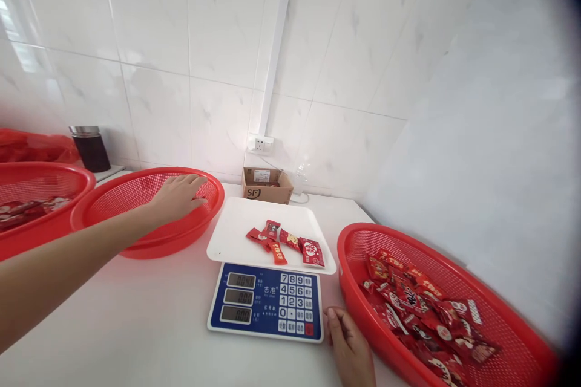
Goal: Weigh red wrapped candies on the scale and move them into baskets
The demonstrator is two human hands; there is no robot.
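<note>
My left hand (179, 196) reaches over the middle red mesh basket (136, 236), fingers stretched out flat and holding nothing. My right hand (349, 344) rests on the white table beside the blue-faced electronic scale (265, 302), fingers loosely curled; nothing shows in it. On the scale's white tray (236, 227) lie several red snack packets (285, 243). Just right of my right hand stands a red basket (363, 302) with many red packets (422, 311) in it.
A third red basket (36, 217) with packets sits at the far left, a dark jar (91, 148) behind it. A small cardboard box (267, 186) stands against the tiled wall below a wall socket (260, 144). A white wall closes the right side.
</note>
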